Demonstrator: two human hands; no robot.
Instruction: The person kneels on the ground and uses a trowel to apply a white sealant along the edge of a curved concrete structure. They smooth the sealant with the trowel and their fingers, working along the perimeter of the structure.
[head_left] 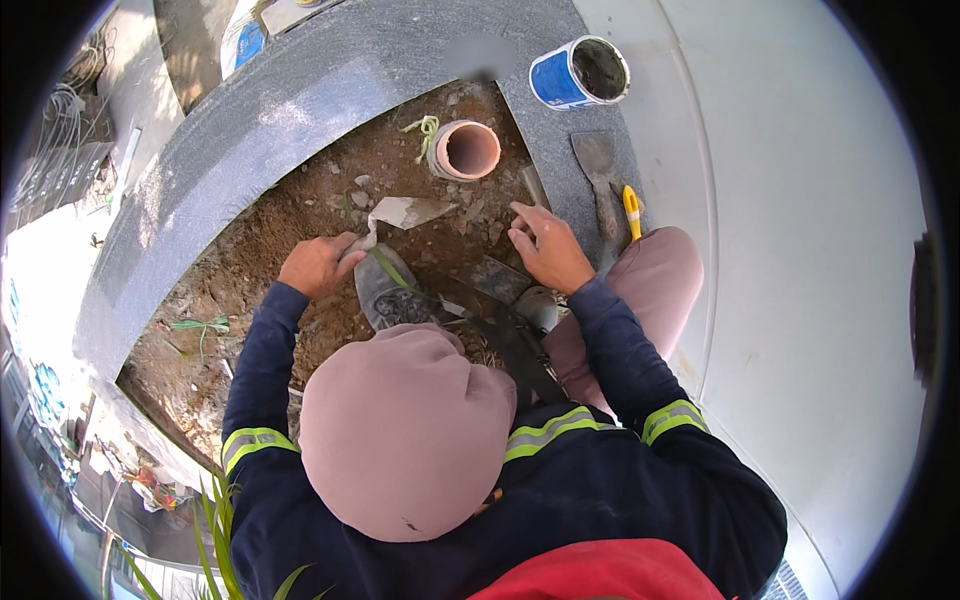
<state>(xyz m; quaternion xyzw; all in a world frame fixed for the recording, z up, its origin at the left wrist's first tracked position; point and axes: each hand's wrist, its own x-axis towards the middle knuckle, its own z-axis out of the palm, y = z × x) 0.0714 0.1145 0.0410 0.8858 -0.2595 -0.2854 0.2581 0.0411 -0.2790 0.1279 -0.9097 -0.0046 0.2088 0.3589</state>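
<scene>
Person crouches at the edge of a curved grey granite kerb (250, 120) that rings a bed of loose brown soil (300, 230). Left hand (318, 265) is closed around the handle of a pointed steel trowel (405, 212), blade lying flat and slightly tilted on the soil, just short of a terracotta-coloured pipe end (465, 150) that stands open-mouthed out of the ground. Right hand (548, 250) is spread narrow, fingers pressed down onto the soil beside the inner edge of the granite, holding nothing. A dusty grey shoe (385, 290) is planted in the bed between the two hands. On the granite to the right: a blue-and-white paint tin (580, 72), its inside dark and crusted, contents not readable; a broad mortar-caked scraper (600, 170); a yellow-handled tool (632, 212) lying just beside the scraper. Judging progress: the granite surround looks set in place and the pipe is already standing, but the soil around it is rough, lumpy and uneven, with scraps of green twine (200, 325) lying about. The levelling or packing of the bed seems to be midway, with most of the surface not yet worked.
</scene>
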